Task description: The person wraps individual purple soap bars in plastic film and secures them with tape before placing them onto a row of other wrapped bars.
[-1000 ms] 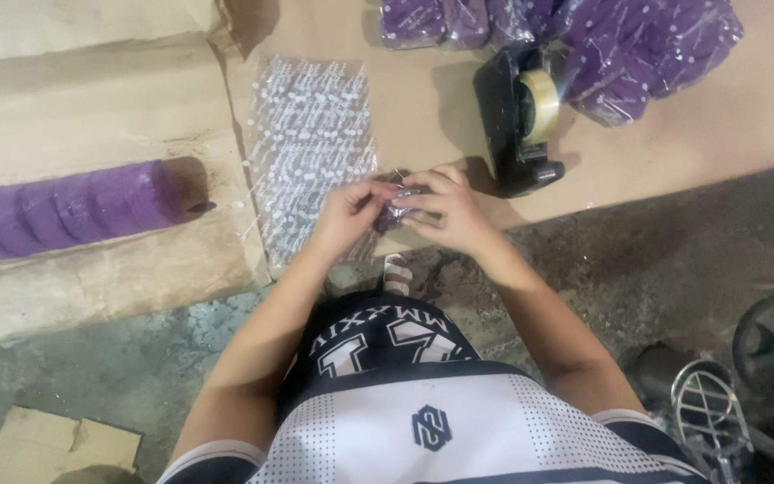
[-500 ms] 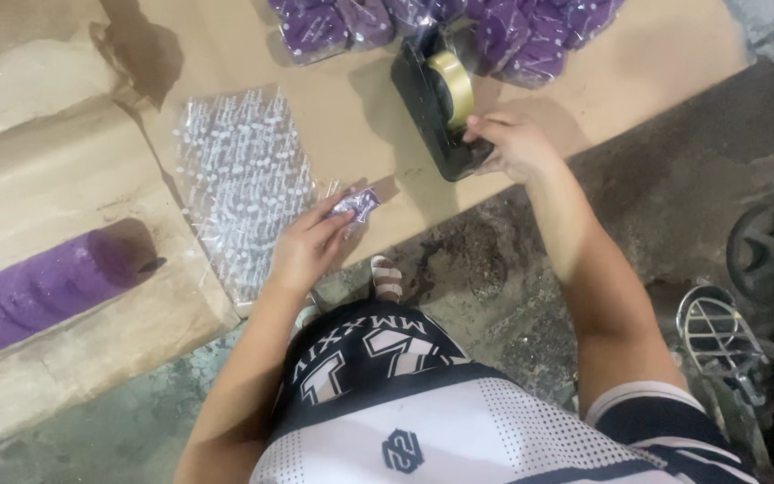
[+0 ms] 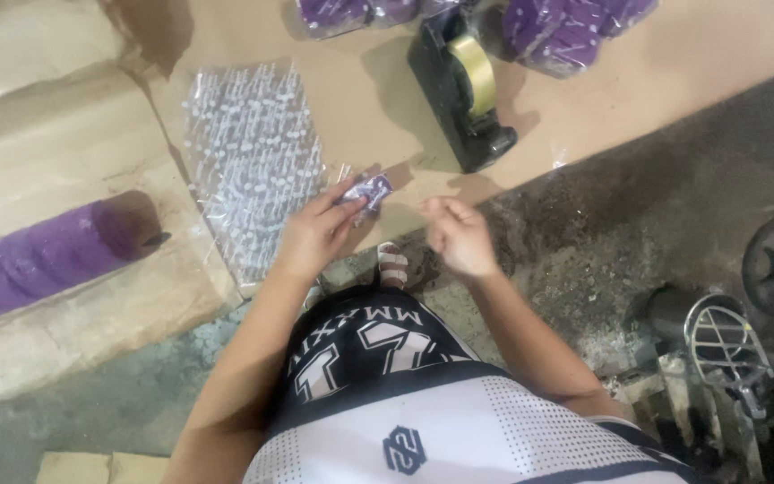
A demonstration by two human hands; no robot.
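Note:
My left hand (image 3: 313,235) holds a small purple item wrapped in clear dotted plastic (image 3: 366,192) above the brown cardboard sheet (image 3: 674,72). A little to its right, my right hand (image 3: 459,235) hovers with the fingers pinched together; whether a bit of tape is between them I cannot tell. A black tape dispenser (image 3: 463,90) with a yellowish roll stands on the cardboard beyond both hands. A stack of clear dotted bags (image 3: 248,157) lies to the left of my left hand.
A long purple roll (image 3: 42,260) rests on cardboard at the left. Packed purple bundles (image 3: 566,27) lie along the top edge. Grey concrete floor is below; a metal pedal and dark parts (image 3: 727,345) sit at the right.
My right hand has come back from the tape dispenser toward my left hand. The left hand keeps hold of the wrapped purple item.

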